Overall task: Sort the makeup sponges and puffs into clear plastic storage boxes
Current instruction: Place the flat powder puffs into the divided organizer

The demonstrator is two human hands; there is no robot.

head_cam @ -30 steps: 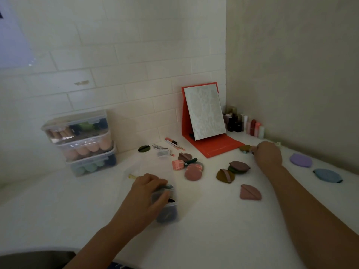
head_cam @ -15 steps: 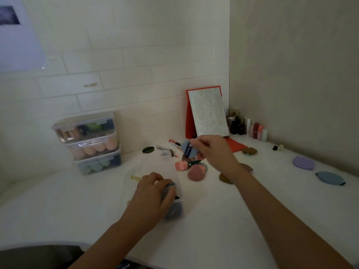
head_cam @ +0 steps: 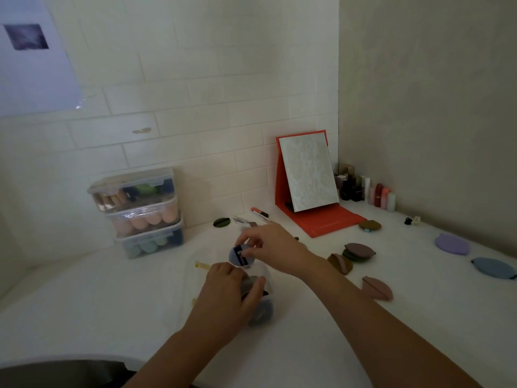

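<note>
Nearest the camera, the left hand [head_cam: 226,298] rests on a clear plastic box [head_cam: 258,301] on the white tabletop [head_cam: 321,345], fingers curled over its top and thumb along its near side, so its grip is closed on the box; dark, greyish puffs show dimly through the box wall below the thumb; just beyond, the right hand [head_cam: 275,249] holds a round blue puff [head_cam: 239,256] with a dark strap, pinched between thumb and fingertips directly above the far end of the box, its grip closed on the puff; whether the puff touches the box rim I cannot tell; to the right of the right forearm lies a pink folded puff [head_cam: 376,288], alone on the tabletop; a little farther, a brown puff [head_cam: 340,263] sits touching a small heap of mauve and dark green puffs [head_cam: 359,252]; well to the right, near the side wall, a grey-blue puff [head_cam: 493,268] lies just in front of a lilac puff [head_cam: 451,244]; farther back on the left, three lidded clear boxes [head_cam: 140,211] stand stacked against the tiled wall, filled with sponges in beige, peach and teal; a dark green puff [head_cam: 221,222] and a red pen [head_cam: 259,212] lie near the wall; an olive puff [head_cam: 369,225] sits by the foot of a red standing mirror [head_cam: 307,175]; small bottles [head_cam: 363,189] crowd the corner.
</note>
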